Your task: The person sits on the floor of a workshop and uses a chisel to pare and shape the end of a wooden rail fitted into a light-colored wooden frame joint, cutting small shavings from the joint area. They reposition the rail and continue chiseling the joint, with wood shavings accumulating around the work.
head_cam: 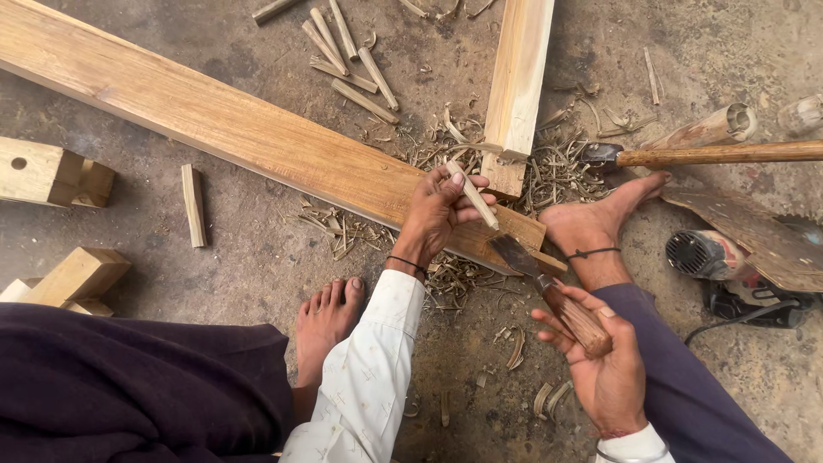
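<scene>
My left hand (pixel 439 213) pinches a thin pale wooden peg (pixel 472 195) upright on the long brown wooden plank (pixel 223 120); my right hand (pixel 600 356) grips a wooden-handled steel chisel (pixel 549 291), blade at the plank's edge.

A slim pale wooden peg (pixel 473 195) slants above a wood-handled chisel (pixel 549 291).

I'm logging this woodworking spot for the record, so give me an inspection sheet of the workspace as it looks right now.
Surface: bare concrete floor, dusty.
Job's things: thin wooden peg pinched in the left hand; chisel with wooden handle in the right hand, blade at the long plank.
Clutter: wood shavings, split sticks, offcut blocks.
Fingers: left closed on the peg; right wrapped round the chisel handle.
Cables: one black cord from the power tool.
Surroundings: second plank, long-handled tool, bare feet.
</scene>
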